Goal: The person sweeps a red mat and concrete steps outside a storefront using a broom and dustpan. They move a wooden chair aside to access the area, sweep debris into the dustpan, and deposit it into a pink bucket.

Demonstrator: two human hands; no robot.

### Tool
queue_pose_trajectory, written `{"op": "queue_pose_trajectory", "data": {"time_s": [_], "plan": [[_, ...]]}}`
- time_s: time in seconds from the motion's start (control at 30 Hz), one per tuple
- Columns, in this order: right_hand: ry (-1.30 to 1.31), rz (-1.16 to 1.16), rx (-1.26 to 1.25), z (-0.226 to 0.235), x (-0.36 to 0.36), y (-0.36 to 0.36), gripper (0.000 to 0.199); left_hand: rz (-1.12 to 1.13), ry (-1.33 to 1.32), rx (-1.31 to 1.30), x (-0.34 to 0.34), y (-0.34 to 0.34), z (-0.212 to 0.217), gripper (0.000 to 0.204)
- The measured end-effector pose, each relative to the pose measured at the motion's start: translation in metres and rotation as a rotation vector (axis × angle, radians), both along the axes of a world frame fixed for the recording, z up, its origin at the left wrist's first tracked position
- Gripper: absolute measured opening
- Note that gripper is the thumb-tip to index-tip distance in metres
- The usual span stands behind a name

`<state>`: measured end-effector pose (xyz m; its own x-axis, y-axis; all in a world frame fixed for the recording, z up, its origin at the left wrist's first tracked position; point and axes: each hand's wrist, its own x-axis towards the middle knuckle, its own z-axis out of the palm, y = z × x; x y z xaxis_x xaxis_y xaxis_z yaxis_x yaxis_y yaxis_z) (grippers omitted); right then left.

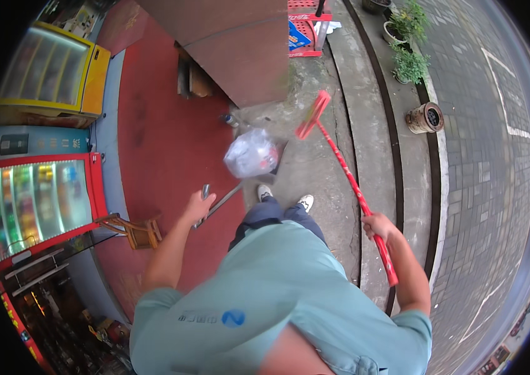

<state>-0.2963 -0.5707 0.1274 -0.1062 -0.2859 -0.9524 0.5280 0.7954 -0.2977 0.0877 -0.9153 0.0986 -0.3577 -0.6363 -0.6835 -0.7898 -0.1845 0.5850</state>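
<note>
In my left hand (198,207) is the grey cross-grip of a long-handled dustpan (226,198), its metal rod slanting forward. At the rod's far end sits a bulging whitish plastic bag (250,154) with some red showing through; it covers most of the pan, and a dark edge shows at its right. My right hand (380,227) is closed round the red pole of what looks like a broom (351,177). Its red head (313,115) points ahead, right of the bag, over the concrete. Whether the head touches the ground I cannot tell.
A small bottle-like item (230,120) lies beyond the bag. At left stand a wooden stool (136,231) and lit drink coolers (40,200). A brown panel (240,59) rises ahead. Concrete steps (365,94) run along the right, with potted plants (408,65) and a rusty bucket (424,119).
</note>
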Motion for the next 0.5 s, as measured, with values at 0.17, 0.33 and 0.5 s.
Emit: {"op": "queue_pose_trajectory", "data": {"time_s": [0.17, 0.33, 0.5], "plan": [[-0.219, 0.209, 0.037, -0.087, 0.018, -0.094, 0.015, 0.117, -0.128, -0.027, 0.070, 0.050, 0.041, 0.027], [-0.443, 0.356, -0.022, -0.170, 0.062, -0.206, 0.018, 0.159, -0.300, -0.037, 0.122, 0.069, 0.050, 0.029], [-0.248, 0.340, 0.143, -0.143, -0.002, -0.153, 0.019, 0.240, -0.417, -0.106, 0.212, 0.072, -0.005, 0.034]]}}
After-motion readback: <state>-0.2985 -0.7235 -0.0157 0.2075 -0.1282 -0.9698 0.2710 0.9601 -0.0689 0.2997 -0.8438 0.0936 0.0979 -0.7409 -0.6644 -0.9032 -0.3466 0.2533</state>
